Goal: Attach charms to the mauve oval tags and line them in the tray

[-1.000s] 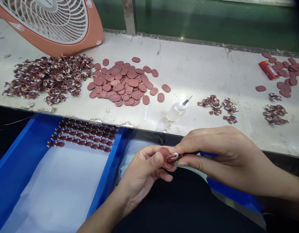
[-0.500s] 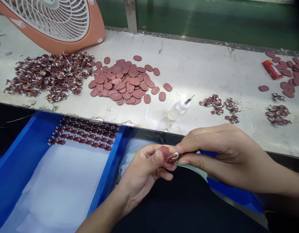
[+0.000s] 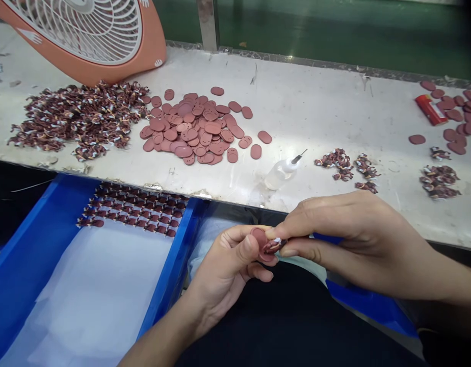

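Between thumb and fingers, my left hand (image 3: 230, 260) pinches a reddish-brown oval base (image 3: 259, 236) held tilted above my lap. My right hand (image 3: 346, 239) grips a small painted figurine (image 3: 272, 245), brown with white parts, by thumb and index finger. The figurine touches the face of the base; its exact contact points are covered by my fingers. On the worktable, a clear needle-tipped bottle (image 3: 280, 174) lies tilted beyond my hands. Several loose figurines (image 3: 335, 159) sit to the right of it.
A heap of oval bases (image 3: 199, 127) and a pile of figurines (image 3: 78, 117) lie on the worktable (image 3: 296, 112), with an orange fan (image 3: 151, 56) behind. Below, a blue tray (image 3: 174, 265) holds rows of based figurines (image 3: 136, 209). A red packet (image 3: 431, 109) lies at right.
Both hands stay in nearly the same place, still holding the figurine against the base. The view has shifted very slightly.
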A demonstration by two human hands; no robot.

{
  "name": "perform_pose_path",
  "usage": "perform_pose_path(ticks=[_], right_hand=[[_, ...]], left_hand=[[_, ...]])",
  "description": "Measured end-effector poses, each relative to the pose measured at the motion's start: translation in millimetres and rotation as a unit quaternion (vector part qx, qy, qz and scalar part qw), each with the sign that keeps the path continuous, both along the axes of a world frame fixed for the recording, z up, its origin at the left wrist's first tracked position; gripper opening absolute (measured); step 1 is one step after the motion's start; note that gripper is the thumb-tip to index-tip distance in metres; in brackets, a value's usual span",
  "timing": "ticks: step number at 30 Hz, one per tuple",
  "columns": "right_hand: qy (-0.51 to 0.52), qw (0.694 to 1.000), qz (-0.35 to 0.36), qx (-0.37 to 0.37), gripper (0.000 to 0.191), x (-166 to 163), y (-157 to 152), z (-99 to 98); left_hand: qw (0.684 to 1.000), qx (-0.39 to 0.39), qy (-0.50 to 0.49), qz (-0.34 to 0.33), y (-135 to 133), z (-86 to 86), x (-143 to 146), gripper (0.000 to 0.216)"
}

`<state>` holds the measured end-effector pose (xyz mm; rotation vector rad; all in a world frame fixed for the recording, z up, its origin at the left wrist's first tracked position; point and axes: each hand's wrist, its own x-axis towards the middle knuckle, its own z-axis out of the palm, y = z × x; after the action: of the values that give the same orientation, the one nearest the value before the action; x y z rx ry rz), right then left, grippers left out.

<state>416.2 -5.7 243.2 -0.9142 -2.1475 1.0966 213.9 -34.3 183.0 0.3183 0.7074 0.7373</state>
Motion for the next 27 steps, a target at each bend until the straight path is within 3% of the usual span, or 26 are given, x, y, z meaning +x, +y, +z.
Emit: perform_pose_path(ticks=[16, 27], right_hand=[[0.007, 1.000, 0.007, 0.006, 0.018, 5, 0, -3.1], [0.033, 0.999, 0.027, 0.021, 0.017, 10, -7, -0.5]], left_hand=[[1.000, -0.017, 0.023, -0.002, 0, 0.8, 4, 0.038], [0.999, 0.018, 0.029, 0.006, -1, 8.3, 9, 0.033]])
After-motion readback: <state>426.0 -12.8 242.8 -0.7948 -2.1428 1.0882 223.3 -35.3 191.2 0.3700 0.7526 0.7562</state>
